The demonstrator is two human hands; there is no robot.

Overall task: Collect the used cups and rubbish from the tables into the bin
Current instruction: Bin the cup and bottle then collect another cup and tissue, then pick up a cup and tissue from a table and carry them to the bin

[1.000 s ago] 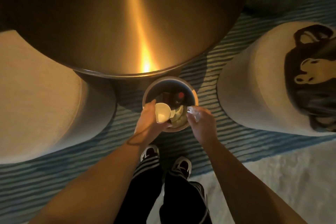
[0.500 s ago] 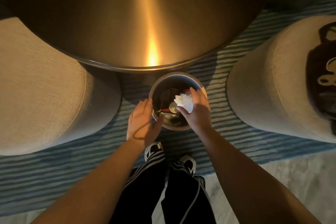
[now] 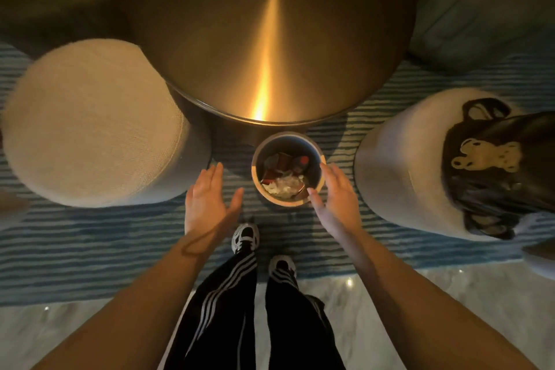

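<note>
A small round bin stands on the striped rug just in front of the round metal table. Inside it lies crumpled white paper among dark and red rubbish. My left hand is open, palm turned inward, to the left of the bin and apart from it. My right hand is open too, its fingers close against the bin's right rim. Neither hand holds anything.
A pale round pouf sits at the left. Another pouf at the right carries a dark bag with a bear print. Blue striped rug lies underfoot; my shoes stand near the bin.
The white cup left my left hand and the crumpled paper left my right hand; both now lie in the bin. Both hands have drawn back and spread to either side of it.
</note>
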